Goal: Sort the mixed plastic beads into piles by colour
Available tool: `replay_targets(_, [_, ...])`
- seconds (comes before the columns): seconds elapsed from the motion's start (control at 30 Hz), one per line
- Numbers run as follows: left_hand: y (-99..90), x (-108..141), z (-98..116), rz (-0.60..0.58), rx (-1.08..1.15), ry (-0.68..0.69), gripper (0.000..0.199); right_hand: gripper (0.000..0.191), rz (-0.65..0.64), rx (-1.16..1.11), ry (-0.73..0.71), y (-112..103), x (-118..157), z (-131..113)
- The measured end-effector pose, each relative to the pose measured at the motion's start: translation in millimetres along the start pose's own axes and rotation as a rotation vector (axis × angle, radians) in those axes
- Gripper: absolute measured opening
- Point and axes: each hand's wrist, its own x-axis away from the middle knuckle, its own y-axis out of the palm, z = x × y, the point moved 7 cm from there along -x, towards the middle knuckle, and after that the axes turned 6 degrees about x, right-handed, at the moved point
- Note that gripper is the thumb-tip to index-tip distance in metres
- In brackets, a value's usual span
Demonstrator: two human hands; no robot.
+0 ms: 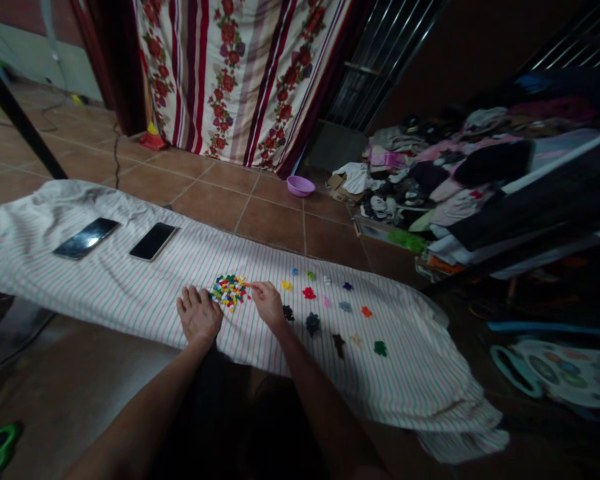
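The left hand lies palm down on the striped cloth, its fingers a little apart, at the near left edge of the mixed-colour pile of small pieces, while the right hand reaches in from the other side, thumb and forefinger pinched together on a small orange piece at the pile's right edge. Single-colour clusters, among them a red cluster, lie spread to its right. Beyond the cloth, a purple bowl sits upright on the tiled floor, near the curtain.
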Motion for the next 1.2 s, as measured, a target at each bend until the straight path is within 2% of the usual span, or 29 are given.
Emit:
replay_targets(0.13, [-1.7, 0.0, 1.3, 0.005, -0.005, 0.01, 0.038, 0.029, -0.06, 0.109, 0.034, 21.6, -4.2, -8.5])
replay_targets(0.37, [-0.1, -0.4, 0.6, -0.002, -0.006, 0.016, 0.039, 0.033, -0.098, 0.211, 0.024, 31.1, -0.2, -12.3])
replay_targets(0.53, [2.5, 0.2, -0.2, 0.007, -0.024, 0.022, 0.04, 0.033, -0.067, 0.178, 0.0, 32.2, 3.3, -8.4])
replay_targets(0.9, [0.6, 0.0, 2.5, 0.001, -0.044, 0.022, 0.041, 0.027, -0.093, 0.222, 0.073, 23.0, -3.3, -11.4])
replay_targets(1.2, [-2.9, 0.0, 4.5, -0.025, -0.025, 0.008, 0.042, 0.032, -0.101, 0.226, 0.027, 22.4, -3.6, -15.7])
